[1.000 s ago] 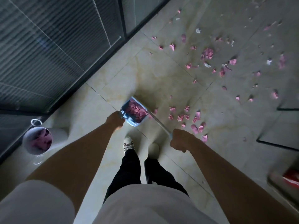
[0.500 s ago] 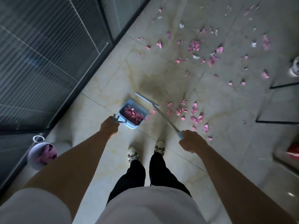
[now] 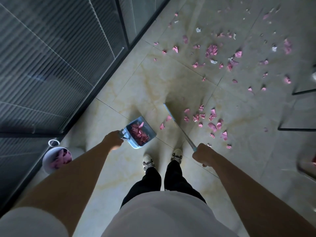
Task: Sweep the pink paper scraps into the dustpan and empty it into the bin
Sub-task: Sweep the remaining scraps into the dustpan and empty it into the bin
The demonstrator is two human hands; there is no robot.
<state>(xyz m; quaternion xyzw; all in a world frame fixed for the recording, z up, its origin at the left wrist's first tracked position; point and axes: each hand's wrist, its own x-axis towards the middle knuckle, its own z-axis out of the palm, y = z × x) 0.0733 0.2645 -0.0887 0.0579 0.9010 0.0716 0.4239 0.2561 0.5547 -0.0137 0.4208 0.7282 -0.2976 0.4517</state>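
Note:
My left hand (image 3: pixel 113 140) grips the handle of a blue dustpan (image 3: pixel 148 125) that holds pink paper scraps and sits just above or on the floor ahead of my feet. My right hand (image 3: pixel 202 153) grips the thin handle of a broom (image 3: pixel 177 124), which slants up and left to its head beside the dustpan's mouth. A cluster of pink scraps (image 3: pixel 212 124) lies right of the broom. Many more pink scraps (image 3: pixel 212 50) are scattered over the tiles farther away. A white bin (image 3: pixel 47 165) with pink paper inside stands at my lower left by the wall.
A dark glass wall with blinds (image 3: pixel 51 65) runs along the left. Black metal furniture legs (image 3: pixel 297 129) stand at the right edge. My two shoes (image 3: pixel 148 162) are on the pale tiles just behind the dustpan.
The broom head has swung away from the dustpan's mouth to farther up the floor. My feet have stepped back and the view has shifted, while both hands keep their grips.

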